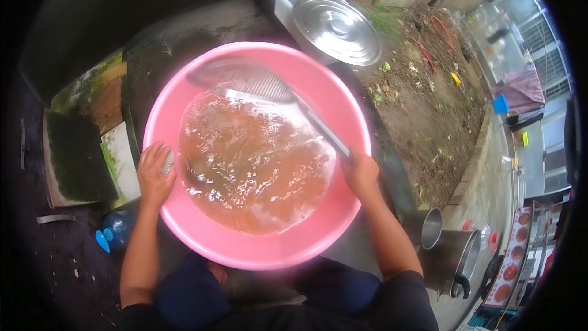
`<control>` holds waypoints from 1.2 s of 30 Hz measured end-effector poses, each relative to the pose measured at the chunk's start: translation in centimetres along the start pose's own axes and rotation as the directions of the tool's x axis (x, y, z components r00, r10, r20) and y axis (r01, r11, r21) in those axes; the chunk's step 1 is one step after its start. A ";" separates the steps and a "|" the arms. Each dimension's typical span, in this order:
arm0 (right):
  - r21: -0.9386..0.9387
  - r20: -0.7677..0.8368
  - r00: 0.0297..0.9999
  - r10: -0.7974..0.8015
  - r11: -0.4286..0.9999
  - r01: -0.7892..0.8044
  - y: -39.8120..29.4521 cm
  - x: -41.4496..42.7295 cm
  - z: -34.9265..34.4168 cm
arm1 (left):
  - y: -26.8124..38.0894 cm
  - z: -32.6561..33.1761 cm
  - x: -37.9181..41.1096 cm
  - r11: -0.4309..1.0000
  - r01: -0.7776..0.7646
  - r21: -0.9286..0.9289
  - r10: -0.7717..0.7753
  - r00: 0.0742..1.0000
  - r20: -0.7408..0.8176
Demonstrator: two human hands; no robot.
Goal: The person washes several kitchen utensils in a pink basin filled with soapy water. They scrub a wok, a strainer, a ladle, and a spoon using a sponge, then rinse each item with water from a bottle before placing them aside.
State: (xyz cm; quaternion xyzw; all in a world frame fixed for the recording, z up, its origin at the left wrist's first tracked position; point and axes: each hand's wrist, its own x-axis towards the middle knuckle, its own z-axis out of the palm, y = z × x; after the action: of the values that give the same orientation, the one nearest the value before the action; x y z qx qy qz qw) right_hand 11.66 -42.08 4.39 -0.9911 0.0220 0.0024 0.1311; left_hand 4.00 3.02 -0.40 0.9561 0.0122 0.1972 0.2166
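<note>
A large pink plastic basin (pixel 340 101) stands before me, holding cloudy brownish water (pixel 257 165) with a rippled, shiny surface. My right hand (pixel 361 172), at the basin's right rim, grips the handle of a long metal skimmer (pixel 321 128). The skimmer's slotted, blurred head (pixel 248 78) lies over the far wall of the basin, above the water's far edge. At the left rim, my left hand (pixel 156 174) holds a pale grey scouring pad (pixel 168 164), perhaps steel wool, partly covered by the fingers. Whatever lies under the murky water is hidden.
Beyond the basin, a round metal lid (pixel 337 30) rests on a white plastic tub (pixel 287 2). Metal pots (pixel 443 257) stand at the right. A blue plastic bottle (pixel 117 230) lies at the left, near mossy slabs (pixel 78 161). Bare soil (pixel 413 115) stretches along the right.
</note>
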 end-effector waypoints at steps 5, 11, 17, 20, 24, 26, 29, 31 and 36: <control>0.386 -0.038 0.994 0.101 0.919 -0.079 -0.7 3.2 -2.5 | -0.5 0.2 -0.3 0.999 -0.038 0.023 0.038 0.999 0.000; 0.760 0.087 0.994 0.061 0.641 -0.106 -4.4 13.8 -7.7 | -0.1 0.2 0.1 1.000 -0.019 0.005 0.018 0.999 0.034; 0.809 0.165 0.985 0.046 0.565 -0.162 -3.0 18.4 -4.9 | 0.4 0.0 0.4 0.999 0.001 0.035 -0.003 0.998 0.058; 0.943 0.274 0.958 -0.083 0.218 -0.251 -2.3 20.9 -4.3 | 0.2 0.1 0.3 0.999 -0.020 0.026 0.019 0.999 0.050; 0.979 0.204 0.967 -0.149 0.033 -0.202 -1.2 19.9 -4.8 | -0.3 0.2 0.1 0.999 -0.048 0.021 0.047 0.998 0.036; 0.972 0.123 0.990 -0.071 0.208 -0.106 1.6 18.4 -4.0 | -0.7 0.6 -0.2 0.996 -0.076 0.035 0.076 0.997 0.022; 0.937 0.083 0.995 0.051 0.335 -0.096 4.0 14.1 -1.4 | -0.4 0.1 0.0 0.996 -0.029 0.081 0.024 0.997 0.069; 0.952 0.123 0.986 0.113 0.267 -0.150 4.6 11.2 0.1 | -0.4 -0.3 0.0 0.997 -0.019 0.076 0.014 0.997 0.075; 0.734 0.323 0.940 -0.111 0.656 -0.175 6.5 9.7 8.2 | -0.1 0.4 0.2 0.994 -0.061 0.085 0.056 0.997 0.062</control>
State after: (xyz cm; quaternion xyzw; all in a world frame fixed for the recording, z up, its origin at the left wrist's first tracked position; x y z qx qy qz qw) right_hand 21.06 -46.66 -5.28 -0.8304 0.0159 0.1660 0.5316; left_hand 4.39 2.94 -0.69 0.9700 -0.0136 0.1743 0.1691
